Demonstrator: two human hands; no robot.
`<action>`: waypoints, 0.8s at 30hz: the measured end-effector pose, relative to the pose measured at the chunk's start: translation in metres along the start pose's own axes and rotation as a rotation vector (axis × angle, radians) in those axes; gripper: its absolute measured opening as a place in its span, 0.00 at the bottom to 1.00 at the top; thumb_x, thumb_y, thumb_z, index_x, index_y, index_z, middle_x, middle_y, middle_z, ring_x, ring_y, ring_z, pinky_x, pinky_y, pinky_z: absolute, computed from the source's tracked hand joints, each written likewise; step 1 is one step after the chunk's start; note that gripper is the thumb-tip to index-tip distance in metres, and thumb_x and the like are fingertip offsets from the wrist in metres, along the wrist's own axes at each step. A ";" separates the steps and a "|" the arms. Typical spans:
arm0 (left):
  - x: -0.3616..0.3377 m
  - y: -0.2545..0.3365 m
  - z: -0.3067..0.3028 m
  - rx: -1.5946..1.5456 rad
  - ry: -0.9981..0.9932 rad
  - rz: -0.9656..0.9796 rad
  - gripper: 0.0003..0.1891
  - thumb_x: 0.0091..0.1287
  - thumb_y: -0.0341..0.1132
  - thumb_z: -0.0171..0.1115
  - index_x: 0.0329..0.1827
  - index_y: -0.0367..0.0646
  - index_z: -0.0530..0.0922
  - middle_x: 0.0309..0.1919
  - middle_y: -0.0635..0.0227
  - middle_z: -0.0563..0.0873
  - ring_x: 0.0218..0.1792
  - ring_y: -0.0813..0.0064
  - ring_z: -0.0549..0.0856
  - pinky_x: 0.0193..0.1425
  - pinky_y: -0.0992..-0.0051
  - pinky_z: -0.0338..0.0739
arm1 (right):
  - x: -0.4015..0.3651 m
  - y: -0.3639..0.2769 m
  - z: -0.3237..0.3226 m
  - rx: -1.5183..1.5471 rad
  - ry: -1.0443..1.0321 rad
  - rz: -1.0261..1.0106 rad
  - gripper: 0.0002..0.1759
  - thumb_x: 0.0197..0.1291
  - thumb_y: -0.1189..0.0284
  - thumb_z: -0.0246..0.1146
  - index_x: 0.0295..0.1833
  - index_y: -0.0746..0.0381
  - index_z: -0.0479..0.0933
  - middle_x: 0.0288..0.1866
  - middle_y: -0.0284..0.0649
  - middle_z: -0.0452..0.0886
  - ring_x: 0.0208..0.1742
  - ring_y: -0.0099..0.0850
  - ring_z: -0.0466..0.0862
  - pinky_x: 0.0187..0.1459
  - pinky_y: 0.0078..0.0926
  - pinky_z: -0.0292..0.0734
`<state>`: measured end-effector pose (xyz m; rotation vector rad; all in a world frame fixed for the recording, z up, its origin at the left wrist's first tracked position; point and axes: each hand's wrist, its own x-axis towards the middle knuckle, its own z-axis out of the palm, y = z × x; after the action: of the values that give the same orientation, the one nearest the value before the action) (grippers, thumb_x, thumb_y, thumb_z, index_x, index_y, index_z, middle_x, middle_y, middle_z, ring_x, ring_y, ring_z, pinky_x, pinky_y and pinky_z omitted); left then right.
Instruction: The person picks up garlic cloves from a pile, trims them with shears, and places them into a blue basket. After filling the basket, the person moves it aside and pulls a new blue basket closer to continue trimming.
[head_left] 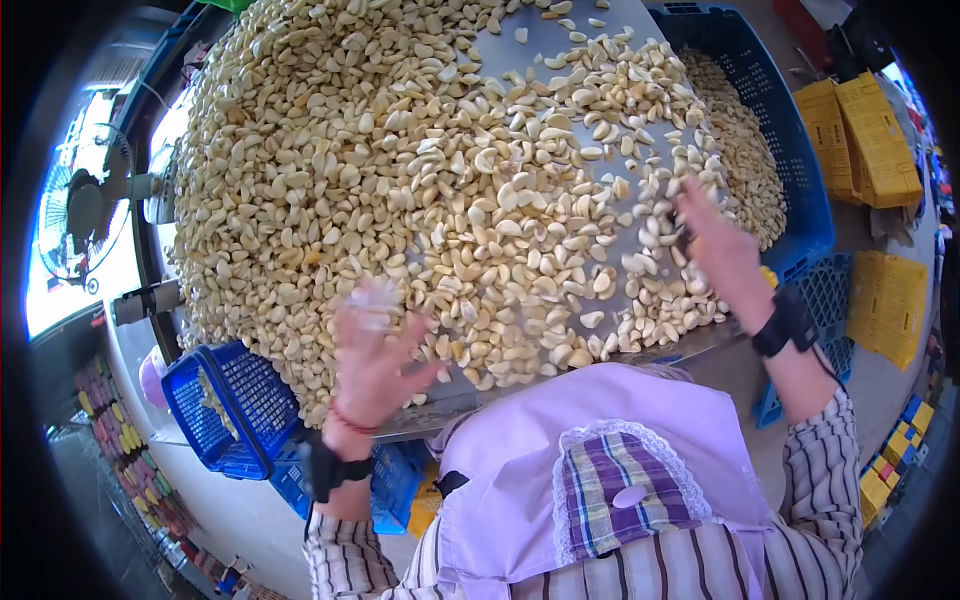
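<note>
A thick layer of pale cream, curved pieces (500,240) covers the metal table (650,150); they look like peeled garlic cloves, though cashews cannot be ruled out. My left hand (375,365) is over the near left part of the heap, fingers spread. Its fingertips are blurred, with whitish pieces right at them. At the right side of the table, my right hand (722,250) reaches over a thinner scatter of pieces, fingers stretched out and somewhat blurred. I see nothing gripped in either hand. Both wrists wear dark bands.
A large blue crate (800,160) at the right holds more pale pieces. A smaller blue basket (225,400) stands at the left edge with a few inside. A fan (90,205) is at the far left. Yellow cartons (875,140) lie beyond the crate at right.
</note>
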<state>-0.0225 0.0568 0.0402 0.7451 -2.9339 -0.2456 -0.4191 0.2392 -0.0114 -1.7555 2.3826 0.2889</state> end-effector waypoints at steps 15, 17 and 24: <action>0.087 0.058 0.049 -0.390 0.089 0.224 0.06 0.53 0.35 0.68 0.30 0.47 0.79 0.24 0.70 0.75 0.27 0.67 0.76 0.31 0.67 0.69 | -0.017 0.019 -0.052 1.353 0.312 0.652 0.38 0.63 0.48 0.59 0.70 0.62 0.63 0.41 0.32 0.77 0.17 0.13 0.67 0.18 0.12 0.65; 0.087 0.088 0.058 -0.428 0.076 0.253 0.07 0.53 0.35 0.68 0.28 0.47 0.78 0.25 0.68 0.77 0.29 0.66 0.78 0.32 0.67 0.71 | -0.017 0.011 -0.043 1.463 0.321 0.649 0.37 0.64 0.47 0.58 0.69 0.63 0.65 0.39 0.32 0.76 0.17 0.13 0.67 0.18 0.13 0.64; 0.086 0.075 0.057 -0.362 -0.287 -0.004 0.11 0.51 0.39 0.70 0.23 0.45 0.76 0.21 0.66 0.75 0.28 0.63 0.78 0.30 0.65 0.72 | -0.023 0.005 -0.040 1.615 0.270 0.608 0.35 0.63 0.46 0.58 0.64 0.64 0.69 0.44 0.37 0.77 0.16 0.14 0.68 0.17 0.13 0.63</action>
<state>-0.1413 0.0881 0.0029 0.7085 -3.0085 -0.9257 -0.4175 0.2519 0.0332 -0.3022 1.9386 -1.4270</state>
